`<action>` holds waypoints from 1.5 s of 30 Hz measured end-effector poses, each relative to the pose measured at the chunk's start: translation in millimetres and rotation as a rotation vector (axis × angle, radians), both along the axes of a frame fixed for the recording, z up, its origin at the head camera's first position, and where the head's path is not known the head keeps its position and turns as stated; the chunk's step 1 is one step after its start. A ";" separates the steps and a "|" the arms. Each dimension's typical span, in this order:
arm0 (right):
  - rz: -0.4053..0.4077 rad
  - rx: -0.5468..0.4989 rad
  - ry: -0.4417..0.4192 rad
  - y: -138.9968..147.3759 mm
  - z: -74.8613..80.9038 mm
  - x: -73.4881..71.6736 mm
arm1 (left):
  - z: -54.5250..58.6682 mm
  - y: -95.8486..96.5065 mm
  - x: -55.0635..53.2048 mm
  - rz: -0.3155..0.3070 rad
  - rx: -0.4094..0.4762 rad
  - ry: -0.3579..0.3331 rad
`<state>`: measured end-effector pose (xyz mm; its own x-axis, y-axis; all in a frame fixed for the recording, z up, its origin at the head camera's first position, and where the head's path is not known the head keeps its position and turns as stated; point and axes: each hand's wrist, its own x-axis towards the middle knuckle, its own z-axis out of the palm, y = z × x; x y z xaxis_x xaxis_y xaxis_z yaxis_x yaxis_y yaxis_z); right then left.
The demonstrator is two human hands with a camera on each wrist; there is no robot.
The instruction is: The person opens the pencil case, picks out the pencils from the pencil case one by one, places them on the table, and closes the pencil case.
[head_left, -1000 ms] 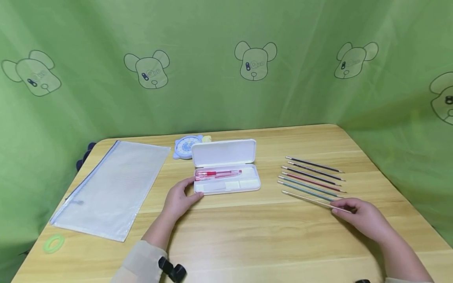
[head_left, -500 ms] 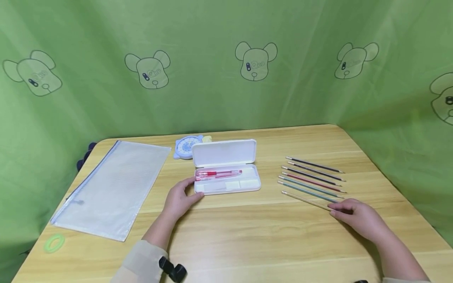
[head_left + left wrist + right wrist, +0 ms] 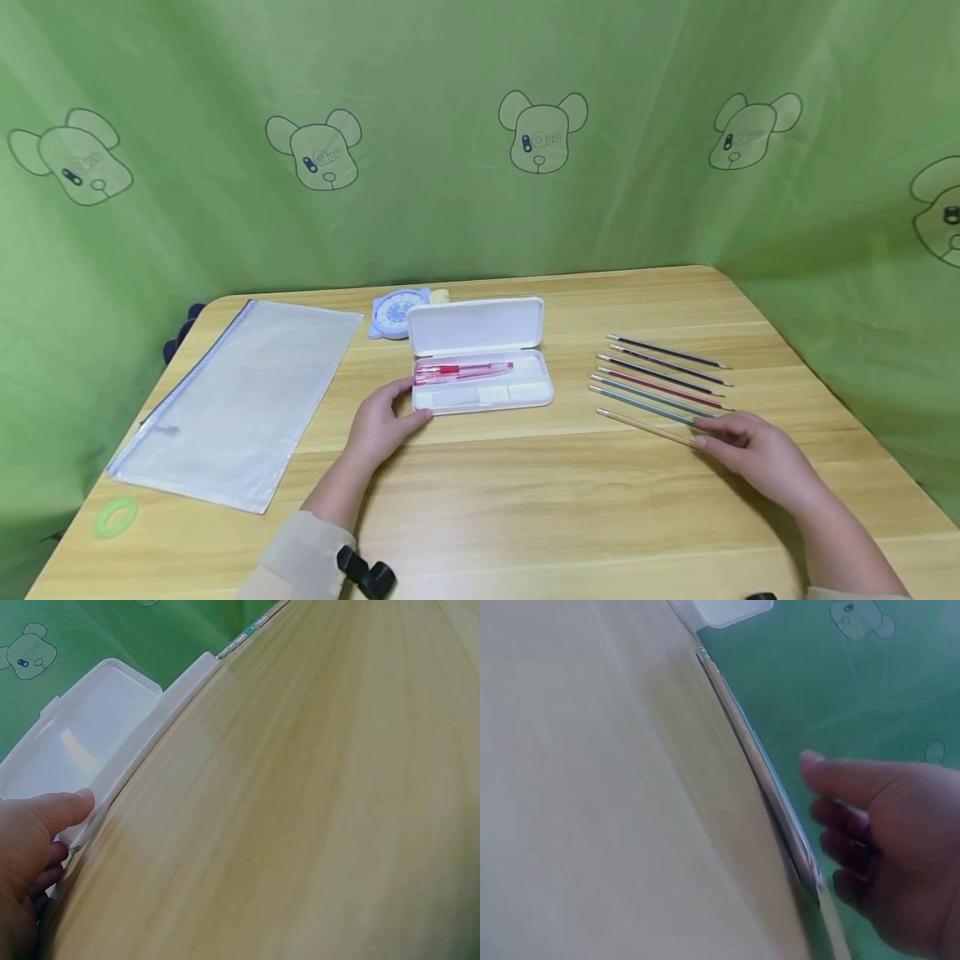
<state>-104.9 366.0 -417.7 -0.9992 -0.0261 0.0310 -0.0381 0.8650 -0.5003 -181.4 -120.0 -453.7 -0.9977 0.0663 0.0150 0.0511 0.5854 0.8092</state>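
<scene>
An open white pencil case (image 3: pixel 531 367) stands mid-table with its lid raised, and red pens (image 3: pixel 465 368) lie inside it. My left hand (image 3: pixel 378 423) grips the case's left end; in the left wrist view its thumb (image 3: pixel 71 810) lies over the near rim with the other fingers curled below. To the right, several pencils (image 3: pixel 652 377) lie in a slanted row, dark, red and teal. Nearest me is a plain wood-coloured pencil (image 3: pixel 641 423). My right hand (image 3: pixel 757 454) hovers at that pencil's right end, covering it. In the right wrist view the loosely bent fingers (image 3: pixel 847 847) hold nothing.
A translucent zip pouch (image 3: pixel 240 400) lies flat on the left, with a green ring (image 3: pixel 115 517) near its lower corner. Behind the case sits a blue toy clock (image 3: pixel 397 314). A green curtain (image 3: pixel 435 225) hangs beyond the table's far edge.
The wood-coloured pencil's right end has come down and back in line with the row. My right hand has shifted slightly left and let go of it. The left hand stays put.
</scene>
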 end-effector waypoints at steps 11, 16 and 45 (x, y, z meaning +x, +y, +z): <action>0.067 -0.155 0.092 -53.3 15.6 -54.0 | -1.1 -0.9 0.0 0.002 0.000 0.005; 0.084 -0.284 0.027 -80.1 18.0 -84.0 | -1.3 -0.5 -0.8 0.001 0.008 0.003; 0.140 -0.519 -0.029 -164.4 25.0 -161.6 | -2.0 -0.6 -1.6 0.007 -0.005 0.005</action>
